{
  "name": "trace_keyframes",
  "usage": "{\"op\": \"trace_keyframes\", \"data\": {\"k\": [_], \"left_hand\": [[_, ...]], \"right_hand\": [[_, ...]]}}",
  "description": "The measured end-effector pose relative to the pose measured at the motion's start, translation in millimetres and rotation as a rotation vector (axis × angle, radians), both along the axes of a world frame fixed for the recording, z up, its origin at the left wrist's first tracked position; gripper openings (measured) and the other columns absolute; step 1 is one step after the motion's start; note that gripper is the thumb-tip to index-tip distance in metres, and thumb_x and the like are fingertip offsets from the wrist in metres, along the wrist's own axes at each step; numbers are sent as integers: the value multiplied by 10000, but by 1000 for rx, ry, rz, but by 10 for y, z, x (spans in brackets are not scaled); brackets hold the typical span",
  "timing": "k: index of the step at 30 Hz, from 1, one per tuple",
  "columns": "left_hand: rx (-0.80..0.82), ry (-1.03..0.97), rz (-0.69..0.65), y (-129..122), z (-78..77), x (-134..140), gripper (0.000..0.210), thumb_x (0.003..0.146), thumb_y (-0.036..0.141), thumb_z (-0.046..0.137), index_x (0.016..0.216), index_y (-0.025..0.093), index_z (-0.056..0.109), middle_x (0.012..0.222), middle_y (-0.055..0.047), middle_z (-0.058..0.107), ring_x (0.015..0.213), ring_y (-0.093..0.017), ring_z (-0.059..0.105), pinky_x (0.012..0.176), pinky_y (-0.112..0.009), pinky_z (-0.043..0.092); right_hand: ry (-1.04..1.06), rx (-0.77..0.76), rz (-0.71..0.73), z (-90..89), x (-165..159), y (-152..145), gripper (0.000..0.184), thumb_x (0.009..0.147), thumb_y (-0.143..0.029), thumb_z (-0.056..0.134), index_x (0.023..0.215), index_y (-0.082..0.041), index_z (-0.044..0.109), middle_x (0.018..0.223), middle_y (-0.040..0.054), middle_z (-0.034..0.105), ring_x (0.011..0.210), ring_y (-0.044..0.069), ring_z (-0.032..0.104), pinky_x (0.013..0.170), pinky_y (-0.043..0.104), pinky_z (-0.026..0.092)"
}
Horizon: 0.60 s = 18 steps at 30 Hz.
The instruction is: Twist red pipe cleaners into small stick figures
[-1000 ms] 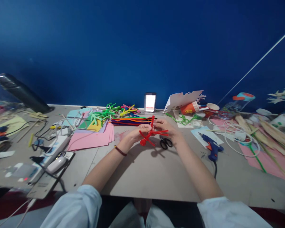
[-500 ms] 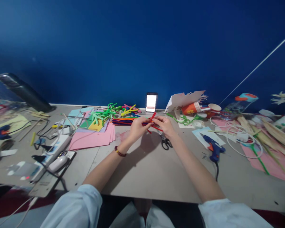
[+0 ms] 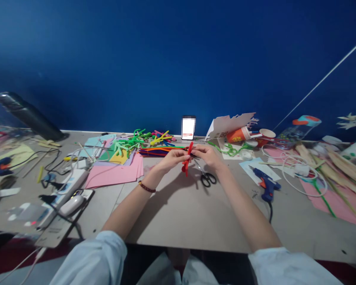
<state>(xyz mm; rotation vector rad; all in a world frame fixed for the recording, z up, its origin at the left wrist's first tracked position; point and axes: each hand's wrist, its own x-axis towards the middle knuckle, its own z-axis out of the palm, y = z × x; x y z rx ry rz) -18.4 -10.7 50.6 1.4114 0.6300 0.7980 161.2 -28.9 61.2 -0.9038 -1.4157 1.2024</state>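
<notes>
Between my fingertips, above the table, is a red pipe cleaner (image 3: 186,164) bent into a shape with loops and ends sticking up and down. My left hand (image 3: 173,159) pinches it from the left, wrist bracelet showing. From the right, my right hand (image 3: 207,155) pinches its upper part. The fingertips partly cover where it is gripped. Just below my right hand lie scissors (image 3: 207,178) with black handles, blades pointing away. Behind my left hand rests a bundle of long pipe cleaners (image 3: 154,151) in orange, purple and other colours.
A phone (image 3: 188,127) leans against the blue wall. Pink paper (image 3: 112,174) and bent green pipe cleaners (image 3: 126,145) lie left. To the right are a blue glue gun (image 3: 266,184), paper cups (image 3: 239,135) and cables. A power strip (image 3: 63,194) sits at the left.
The red pipe cleaner has turned in my fingers; its loops and ends now hang lower, below the fingertips. My left hand has shifted slightly down and left.
</notes>
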Motion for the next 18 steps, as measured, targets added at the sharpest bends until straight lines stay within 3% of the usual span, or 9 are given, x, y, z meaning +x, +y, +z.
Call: {"op": "trace_keyframes", "data": {"k": [4,7,13,18], "left_hand": [[-139,-83,-132,-38,-14,-2,274,651,385,766,666,132,663,728,-65,663,756,-165,614,712,-288,463],[-189,-152,-194,-70,-45,35,245,613,339,793,615,145,644,683,-64,647,776,-191,622,707,-301,454],[-231,-217,-257,-105,-83,98,309,532,381,835,562,155,626,612,-47,621,689,-184,608,783,-363,467],[-190,-196,-81,-64,-104,106,386,706,519,687,810,149,708,806,-100,695,861,-219,645,877,-369,453]], "right_hand": [[-36,-9,212,35,36,-35,228,741,-409,673,658,-197,677,645,2,628,635,144,567,669,306,464],[-25,-60,285,21,42,-46,249,741,-433,668,649,-201,664,608,-2,622,581,146,559,640,315,460],[7,-163,235,-44,18,-43,256,681,-453,700,644,-206,644,573,-13,602,489,130,518,499,281,421],[86,-149,57,-78,6,24,254,652,-438,724,670,-192,662,591,-20,602,517,110,526,548,264,447]]}}
